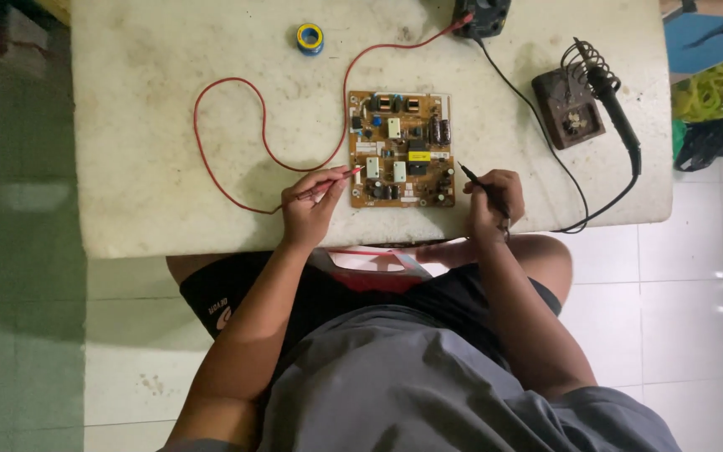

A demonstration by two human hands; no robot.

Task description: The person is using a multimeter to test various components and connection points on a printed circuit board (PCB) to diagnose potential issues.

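Observation:
A brown circuit board (402,149) with several components lies on the white table (152,125). My left hand (310,205) holds a red test probe (338,177) by its shaft, and its tip touches the board's left edge. In my right hand (495,201) is a black test probe (474,177), its tip just off the board's right edge. A red lead (211,100) loops across the table from the red probe. A black lead (537,134) runs up to a dark meter (480,15) at the table's far edge.
A soldering iron (617,113) rests in a coil stand on a dark block (568,107) at the right. A blue and yellow solder spool (310,38) sits at the far side. Tiled floor surrounds the table; clutter lies at the far right.

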